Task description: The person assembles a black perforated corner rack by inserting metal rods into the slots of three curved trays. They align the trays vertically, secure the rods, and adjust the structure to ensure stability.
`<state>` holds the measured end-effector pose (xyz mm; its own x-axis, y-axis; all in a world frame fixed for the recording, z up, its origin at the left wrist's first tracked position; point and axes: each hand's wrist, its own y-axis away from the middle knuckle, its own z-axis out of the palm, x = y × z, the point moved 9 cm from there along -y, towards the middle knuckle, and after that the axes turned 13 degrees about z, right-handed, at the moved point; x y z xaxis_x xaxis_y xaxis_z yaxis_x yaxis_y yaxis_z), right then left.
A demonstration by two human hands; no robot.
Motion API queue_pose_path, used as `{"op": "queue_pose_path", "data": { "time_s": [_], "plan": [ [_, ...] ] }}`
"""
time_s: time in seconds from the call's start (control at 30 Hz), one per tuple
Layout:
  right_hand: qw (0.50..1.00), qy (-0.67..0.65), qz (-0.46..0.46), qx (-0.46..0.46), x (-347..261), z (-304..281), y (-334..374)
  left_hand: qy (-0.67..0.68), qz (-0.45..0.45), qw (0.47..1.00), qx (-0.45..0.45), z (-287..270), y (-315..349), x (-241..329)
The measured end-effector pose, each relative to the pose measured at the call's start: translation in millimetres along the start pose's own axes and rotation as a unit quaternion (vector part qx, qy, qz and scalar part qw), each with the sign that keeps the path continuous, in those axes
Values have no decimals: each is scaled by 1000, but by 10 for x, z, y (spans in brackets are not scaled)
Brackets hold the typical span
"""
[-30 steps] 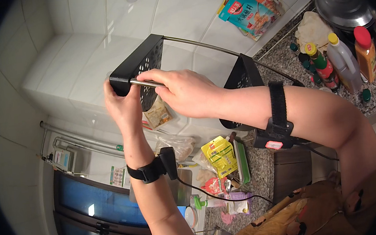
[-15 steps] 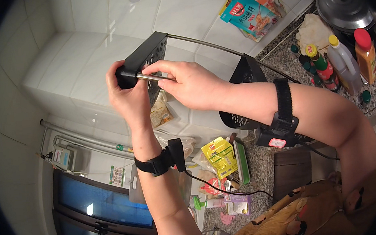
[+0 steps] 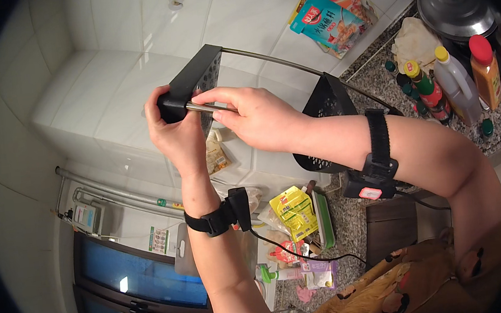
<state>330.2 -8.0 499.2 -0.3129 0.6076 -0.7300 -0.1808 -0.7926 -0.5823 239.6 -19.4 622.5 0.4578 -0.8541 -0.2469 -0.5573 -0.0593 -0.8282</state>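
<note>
I hold a black perforated rack [image 3: 198, 80] with thin metal rods up against the white tiled wall. My left hand [image 3: 175, 133] grips the lower corner of its left end panel. My right hand [image 3: 256, 117] pinches the front metal rod [image 3: 203, 108] right beside that corner, fingers closed on it. A second rod [image 3: 271, 61] runs from the panel's top to the black right end panel [image 3: 327, 104], which shows behind my right forearm. Both wrists wear black straps with small devices.
A granite counter [image 3: 388, 86] at the right carries several sauce and oil bottles [image 3: 452, 86], a lidded metal pot [image 3: 453, 4] and snack bags [image 3: 328, 19]. Below lie yellow packets [image 3: 293, 209], a green board and a dark window [image 3: 136, 282] with pipes above it.
Both hands have shifted slightly up and to the right with the rack. My right fingers have slid closer to the left corner along the front rod.
</note>
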Motion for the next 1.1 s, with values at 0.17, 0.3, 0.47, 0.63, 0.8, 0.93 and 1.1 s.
{"op": "queue_pose_path", "data": {
  "time_s": [0.17,0.3,0.47,0.63,0.8,0.93,1.1],
  "plan": [
    [1000,-15,-7,-13,65,53,-43,-20,31,999,-14,-28,4,-27],
    [998,-25,13,-64,154,89,-59,-38,39,998,-15,10,43,30],
    [997,-52,-30,-49,216,93,-162,-38,39,998,-10,40,49,43],
    [996,-54,-35,-58,272,90,-152,-77,72,994,5,48,114,81],
    [993,-48,17,-108,265,152,-47,-50,47,997,17,22,184,36],
    [986,-131,-85,-59,323,132,-97,-47,42,998,-12,35,192,10],
    [996,-56,-47,-43,358,69,-19,-58,62,996,-36,38,225,32]
  ]
}}
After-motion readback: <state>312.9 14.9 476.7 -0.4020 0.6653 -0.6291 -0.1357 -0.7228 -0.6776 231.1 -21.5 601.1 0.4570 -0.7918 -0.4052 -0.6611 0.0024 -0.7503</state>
